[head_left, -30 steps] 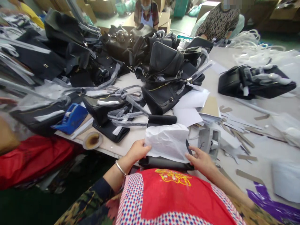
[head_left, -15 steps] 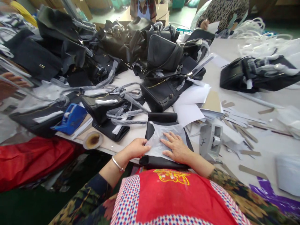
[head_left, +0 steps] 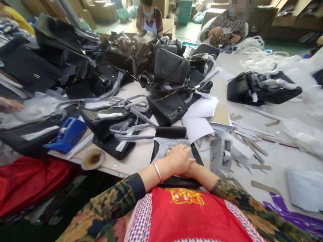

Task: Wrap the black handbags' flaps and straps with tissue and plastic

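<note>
In front of me a black bag (head_left: 170, 131) lies flat at the table edge with a thin translucent sheet (head_left: 161, 146) over it. My left hand (head_left: 176, 157), with a silver bangle at its wrist, reaches across the sheet and lies over my right hand, fingers stretched out. Under it, my right hand (head_left: 188, 170) rests on the bag and sheet; most of its fingers are hidden. To the right stands a grey tape dispenser (head_left: 220, 155). White paper sheets (head_left: 197, 129) lie just beyond the bag.
Black handbags (head_left: 171, 65) with wrapped handles heap up across the far table. A blue tape dispenser (head_left: 69, 134) and a round dish (head_left: 93, 159) sit left. Cardboard strips (head_left: 264, 186) and another handbag (head_left: 262, 87) lie right. Co-workers (head_left: 150, 18) stand beyond.
My left hand has moved right from the sheet's left edge and now overlaps my right hand. My right hand, spread before, is mostly covered. The view has shifted slightly.
</note>
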Tool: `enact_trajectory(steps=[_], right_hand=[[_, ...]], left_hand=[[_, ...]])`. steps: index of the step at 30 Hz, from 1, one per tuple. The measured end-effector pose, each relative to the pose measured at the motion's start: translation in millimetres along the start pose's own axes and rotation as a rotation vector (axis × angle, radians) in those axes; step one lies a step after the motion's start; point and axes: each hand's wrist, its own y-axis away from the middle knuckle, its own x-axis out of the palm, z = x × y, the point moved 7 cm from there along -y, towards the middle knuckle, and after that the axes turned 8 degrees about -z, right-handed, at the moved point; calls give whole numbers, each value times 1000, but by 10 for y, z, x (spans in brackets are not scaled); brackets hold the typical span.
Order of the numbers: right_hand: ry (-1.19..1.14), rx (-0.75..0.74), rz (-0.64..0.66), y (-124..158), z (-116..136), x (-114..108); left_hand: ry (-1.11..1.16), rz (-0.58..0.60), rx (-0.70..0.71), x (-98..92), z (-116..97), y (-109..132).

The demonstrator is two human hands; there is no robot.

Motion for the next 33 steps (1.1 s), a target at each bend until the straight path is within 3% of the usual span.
enact_trajectory(steps=[3, 6, 11, 14, 21, 24, 26, 30, 33], right_hand=[[72, 0, 73, 52, -81, 51], [137, 45, 104, 147, -252, 28], [153, 275, -198, 408, -669, -190], [77, 432, -304, 561, -819, -151], [-73, 581, -287, 714, -550, 339], [-168, 572, -329, 722, -477, 390], [-245, 623, -417, 665, -585, 253], [-416, 913, -675, 415, -1074, -314], [-464, 974, -730, 88, -1339, -698]], left_hand=[[-96, 62, -109, 250, 533, 57], [-174, 137, -76, 336, 804, 181], [-269, 163, 8, 393, 838, 250], [-283, 180, 28, 403, 851, 275], [-274, 300, 48, 236, 1033, 589], [-271, 322, 41, 168, 1087, 704], [-270, 338, 24, 148, 1098, 725], [-274, 377, -12, 110, 1061, 690], [-276, 379, -23, 68, 1021, 672]])
